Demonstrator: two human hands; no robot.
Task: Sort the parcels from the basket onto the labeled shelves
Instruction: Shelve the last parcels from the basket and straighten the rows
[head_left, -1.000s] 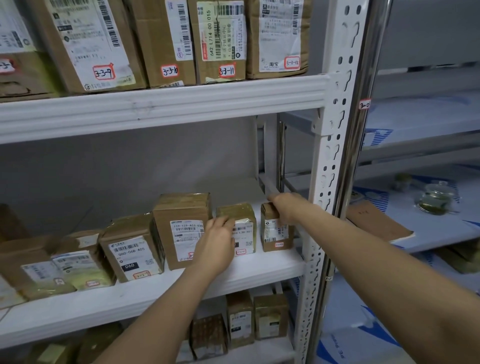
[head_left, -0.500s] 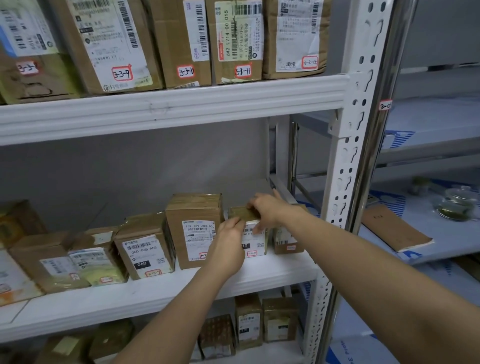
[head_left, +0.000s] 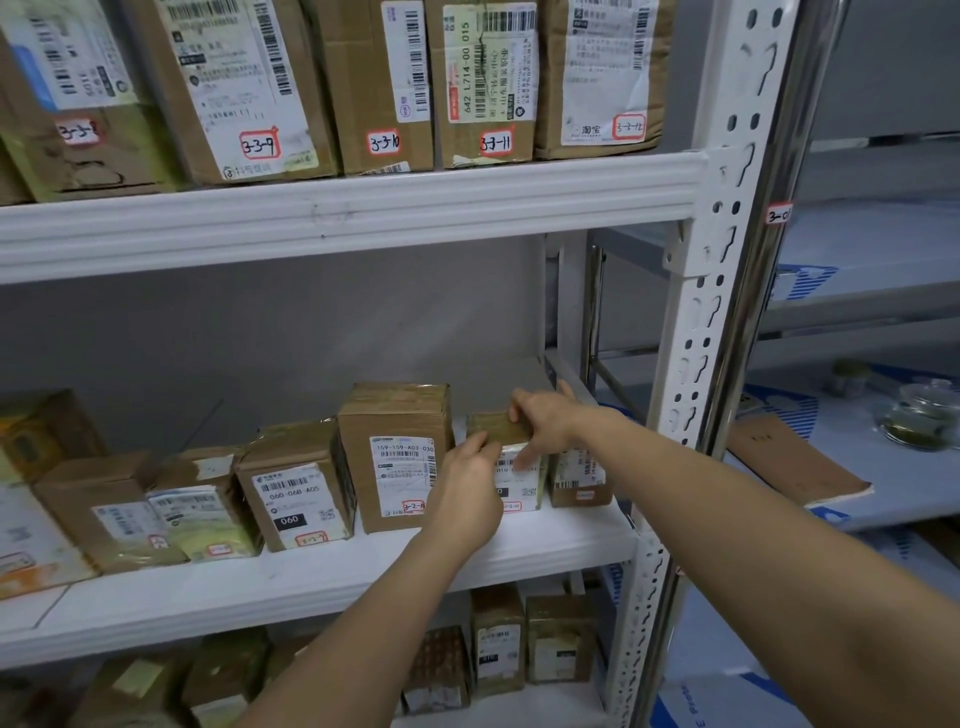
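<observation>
Your two forearms reach up from the bottom edge toward the middle shelf (head_left: 311, 582). Your left hand (head_left: 467, 491) is curled against the front left face of a small parcel (head_left: 501, 428), fingers wrapped at its upper edge. Your right hand (head_left: 545, 423) lies over the parcel's top right corner, its fingers pinching down the label face, so both hands are clamped on that one parcel. It stands on the middle shelf, at about three o'clock from the taller box (head_left: 397, 457) just beside it, with another small box (head_left: 579, 475) at its own three o'clock, seemingly touching, though your right hand hides the seam.

You look to be seating this parcel in its slot in the row. The next move calls for squaring it upright with its red-marked label facing out, then letting go without nudging either neighbour.

Farther up, at twelve o'clock, the upper shelf (head_left: 343, 218) carries larger numbered boxes (head_left: 488, 83).
</observation>
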